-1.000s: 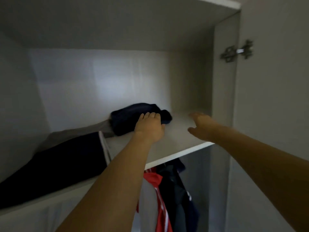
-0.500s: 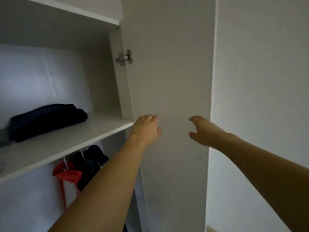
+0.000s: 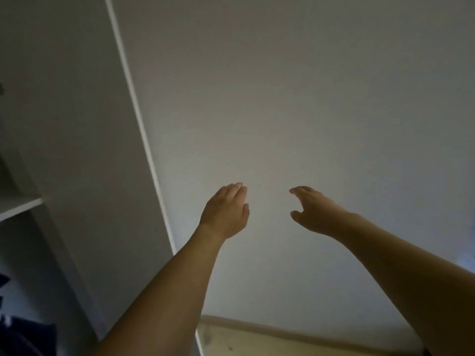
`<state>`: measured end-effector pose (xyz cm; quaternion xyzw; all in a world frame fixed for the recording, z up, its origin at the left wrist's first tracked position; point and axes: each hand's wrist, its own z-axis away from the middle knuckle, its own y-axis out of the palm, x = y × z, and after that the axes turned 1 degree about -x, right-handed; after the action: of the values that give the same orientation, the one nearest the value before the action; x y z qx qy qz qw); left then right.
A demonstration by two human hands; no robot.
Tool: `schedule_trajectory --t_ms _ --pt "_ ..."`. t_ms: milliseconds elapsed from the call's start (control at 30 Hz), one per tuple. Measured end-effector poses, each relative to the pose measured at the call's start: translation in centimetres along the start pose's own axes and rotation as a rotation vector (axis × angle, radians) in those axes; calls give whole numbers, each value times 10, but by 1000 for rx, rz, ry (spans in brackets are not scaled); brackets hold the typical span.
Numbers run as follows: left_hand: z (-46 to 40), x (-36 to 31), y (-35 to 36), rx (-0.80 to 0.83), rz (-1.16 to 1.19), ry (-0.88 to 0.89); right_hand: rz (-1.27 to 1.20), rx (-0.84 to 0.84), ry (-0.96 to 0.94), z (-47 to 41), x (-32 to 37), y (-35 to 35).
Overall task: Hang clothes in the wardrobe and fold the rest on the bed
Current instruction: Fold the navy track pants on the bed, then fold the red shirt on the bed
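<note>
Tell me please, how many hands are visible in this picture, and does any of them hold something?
2. The left hand is raised at the centre, before the pale wall. The right hand is beside it, to the right. Both hold nothing, with relaxed fingers.

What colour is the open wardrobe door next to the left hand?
The wardrobe door is plain white, looking greyish in the dim light; the head view shows it.

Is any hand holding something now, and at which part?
Nothing is held. The left hand and the right hand are both empty, fingers relaxed, raised in front of the plain wall.
</note>
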<state>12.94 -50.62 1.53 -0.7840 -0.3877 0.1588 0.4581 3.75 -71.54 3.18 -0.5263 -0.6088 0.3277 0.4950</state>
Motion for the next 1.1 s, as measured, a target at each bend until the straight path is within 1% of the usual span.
schedule_trajectory --t_ms 167,300,467,633,733,800,900,1000,1100 --pt "-33 -146 -6 0 36 30 3 9 76 83 -124 -42" --pt "-44 -259 -1 74 76 81 11 64 164 144 -215 -72" --pt "-53 -353 16 161 135 77 -4 53 235 192 -294 -99" --pt "-63 -454 31 187 220 41 -12 64 265 246 -370 -117" --pt "-62 -533 34 241 212 106 -5 41 279 283 -428 -142" --pt "-66 -583 32 239 224 126 -11 27 311 309 -468 -158" --pt "-68 -653 26 197 267 81 -31 27 301 345 -521 -181" --pt "-62 -711 25 226 261 41 -40 68 281 379 -571 -196" --pt "-57 -754 29 270 265 -18 -53 135 295 400 -618 -206"
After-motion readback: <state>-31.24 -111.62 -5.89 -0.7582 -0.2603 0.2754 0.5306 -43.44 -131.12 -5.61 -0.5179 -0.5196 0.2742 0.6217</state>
